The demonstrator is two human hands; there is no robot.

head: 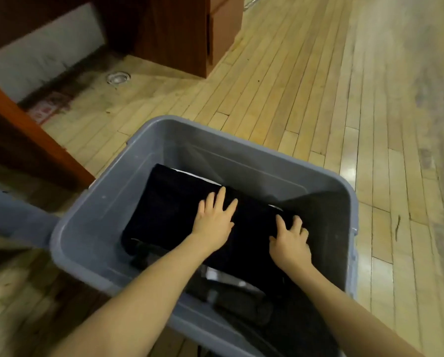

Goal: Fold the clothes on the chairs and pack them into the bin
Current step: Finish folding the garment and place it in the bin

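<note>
The folded black garment (190,215) lies inside the grey plastic bin (92,228), on top of whatever is packed there, and its long axis runs from the bin's far-left corner down toward the near-right wall. Both hands are on it. The left hand (214,219) lies flat on the middle of the fabric, fingers spread and straight, pressing down and gripping nothing. The right hand (290,240) sits at the garment's right end, fingers bent with the tips digging into the cloth near the bin's right wall; it looks like tucking or pressing, and I can't tell whether any fabric is really pinched. So the cloth is directly under both palms, and the left hand is nearer its centre while the right is nearer the edge that may need squaring. A sliver of white (190,173) peeks out under the far edge, and greyish dark clothes (239,300) show under the near side, so I'd judge the bin already has some layers in it, with a good height of wall above them. The bin stands on a wooden plank floor (318,99), with dark wooden furniture (174,34) beyond. No chairs are in sight from here.
</note>
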